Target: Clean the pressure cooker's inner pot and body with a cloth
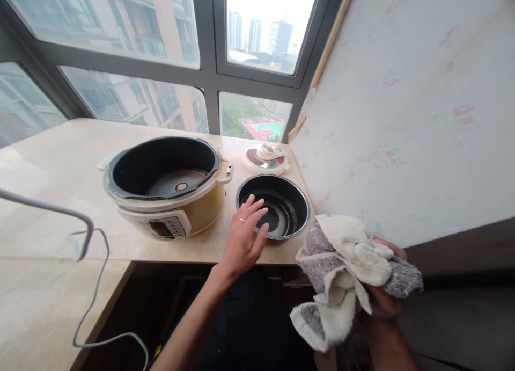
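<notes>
My left hand point(243, 237) is open, fingers spread, and hovers at the near left rim of a black inner pot point(295, 207) on the counter. A ring shows on one finger. My right hand point(382, 301) is closed around a crumpled grey and cream cloth point(346, 274), held low to the right of the pot, off the counter's edge. To the left stands a yellow and white electric cooker point(169, 186), its lid off and its dark cavity showing. A white round lid point(265, 159) lies behind the black pot near the window.
A beige counter point(52, 161) runs along a large window point(120, 33) and turns toward me on the left. A pale patterned wall point(402, 102) closes the right side. A white cable point(94, 285) hangs over the counter's near left edge.
</notes>
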`<state>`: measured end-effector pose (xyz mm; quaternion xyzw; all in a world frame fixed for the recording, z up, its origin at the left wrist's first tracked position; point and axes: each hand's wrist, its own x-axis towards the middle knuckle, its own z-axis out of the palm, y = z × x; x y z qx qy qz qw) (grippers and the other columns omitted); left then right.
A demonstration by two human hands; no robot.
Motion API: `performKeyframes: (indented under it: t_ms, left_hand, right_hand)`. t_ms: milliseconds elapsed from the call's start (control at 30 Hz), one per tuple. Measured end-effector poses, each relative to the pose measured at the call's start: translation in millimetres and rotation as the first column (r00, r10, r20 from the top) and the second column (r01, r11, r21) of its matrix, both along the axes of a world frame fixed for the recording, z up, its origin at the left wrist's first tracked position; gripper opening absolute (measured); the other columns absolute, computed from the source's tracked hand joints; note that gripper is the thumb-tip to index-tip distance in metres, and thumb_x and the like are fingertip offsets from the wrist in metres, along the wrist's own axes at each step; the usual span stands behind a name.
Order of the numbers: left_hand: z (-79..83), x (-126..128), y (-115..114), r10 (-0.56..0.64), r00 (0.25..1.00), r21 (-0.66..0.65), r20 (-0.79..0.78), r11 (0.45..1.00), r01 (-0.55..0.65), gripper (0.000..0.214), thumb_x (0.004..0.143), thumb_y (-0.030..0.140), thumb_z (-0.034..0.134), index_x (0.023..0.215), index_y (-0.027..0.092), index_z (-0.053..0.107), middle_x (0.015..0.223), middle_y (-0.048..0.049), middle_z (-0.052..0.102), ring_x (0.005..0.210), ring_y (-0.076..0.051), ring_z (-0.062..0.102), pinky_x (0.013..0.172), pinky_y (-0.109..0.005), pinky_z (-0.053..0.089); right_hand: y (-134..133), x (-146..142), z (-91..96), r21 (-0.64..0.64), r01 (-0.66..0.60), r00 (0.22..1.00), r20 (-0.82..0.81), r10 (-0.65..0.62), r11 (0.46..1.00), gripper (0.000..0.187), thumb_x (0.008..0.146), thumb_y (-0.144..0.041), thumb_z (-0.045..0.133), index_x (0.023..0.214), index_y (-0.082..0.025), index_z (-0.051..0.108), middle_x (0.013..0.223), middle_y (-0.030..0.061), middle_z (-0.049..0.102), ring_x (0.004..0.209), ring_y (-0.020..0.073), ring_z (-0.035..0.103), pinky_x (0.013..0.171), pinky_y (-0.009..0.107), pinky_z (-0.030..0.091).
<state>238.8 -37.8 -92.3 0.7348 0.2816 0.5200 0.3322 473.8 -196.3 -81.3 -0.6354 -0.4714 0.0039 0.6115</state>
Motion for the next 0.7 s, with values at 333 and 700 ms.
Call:
performKeyframes:
  t_ms: [333, 700]
  left_hand:
    - [-7.1, -1.2, 26.5, -0.02, 0.665, 0.233, -0.747, 0.928, 0.29, 0.042, 0.107, 0.042, 0.048, 0.086, 0.019, 0.076, 0.09, -0.0082, 0.08, 0.103, -0.026, 0.073, 0.11, -0.048, 0.039]
    - [15.5, 21.7, 28.1, 0.006, 0.737, 0.124, -0.676, 0.987, 0.106, 0.051, 0.106, 0.045, 0.048, 0.071, 0.017, 0.072, 0.074, -0.0076, 0.076, 0.073, -0.019, 0.064, 0.078, -0.036, 0.03]
  right_hand:
    - [-17.1, -16.4, -35.5, -0.047, -0.044, 0.994, -0.1, 0.039, 0.998, 0.06, 0.076, -0.037, 0.085, 0.131, -0.022, 0.065, 0.123, 0.0106, 0.072, 0.108, 0.03, 0.07, 0.095, 0.045, 0.058]
    - [46.5, -104.6, -61.5, 0.043, -0.286, 0.862, 0.448, 0.237, 0.957, 0.042, 0.087, -0.016, 0.065, 0.128, -0.024, 0.059, 0.124, 0.0135, 0.064, 0.113, 0.0306, 0.068, 0.092, 0.048, 0.062]
